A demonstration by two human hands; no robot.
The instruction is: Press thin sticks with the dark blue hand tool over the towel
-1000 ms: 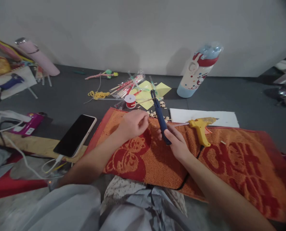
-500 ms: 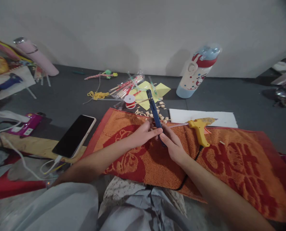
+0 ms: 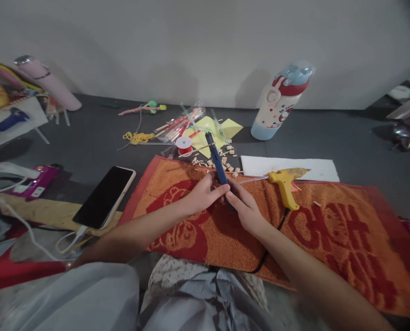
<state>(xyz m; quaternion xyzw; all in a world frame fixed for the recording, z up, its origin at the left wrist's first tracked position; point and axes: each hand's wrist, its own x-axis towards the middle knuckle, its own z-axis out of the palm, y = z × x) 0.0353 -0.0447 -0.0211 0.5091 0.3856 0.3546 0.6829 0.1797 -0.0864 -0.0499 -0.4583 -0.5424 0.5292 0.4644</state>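
A long, narrow dark blue object (image 3: 217, 162) stands tilted between both hands, its slotted end pointing up and away. My left hand (image 3: 207, 192) is closed on its lower part from the left, thumb across it. From the right, my right hand (image 3: 245, 204) grips the same part, thumb against it. Beneath the hands lies an orange and red towel (image 3: 232, 243). Just past the object are several small cut wooden pieces (image 3: 219, 164), a spool of red thread (image 3: 184, 145) and yellow paper (image 3: 231, 128). What the hidden fingers touch cannot be seen.
A yellow glue gun (image 3: 286, 186) rests on the towel's right part, by a white strip (image 3: 315, 169). Behind stands a bottle (image 3: 277, 108). Left are a phone (image 3: 105, 197), yellow string (image 3: 138, 138), a power strip (image 3: 38, 181) and a pink flask (image 3: 49, 82).
The blue object and both hands appear very slightly further left, as the whole view has shifted a little. Both hands keep their hold, and the object's top sits slightly lower.
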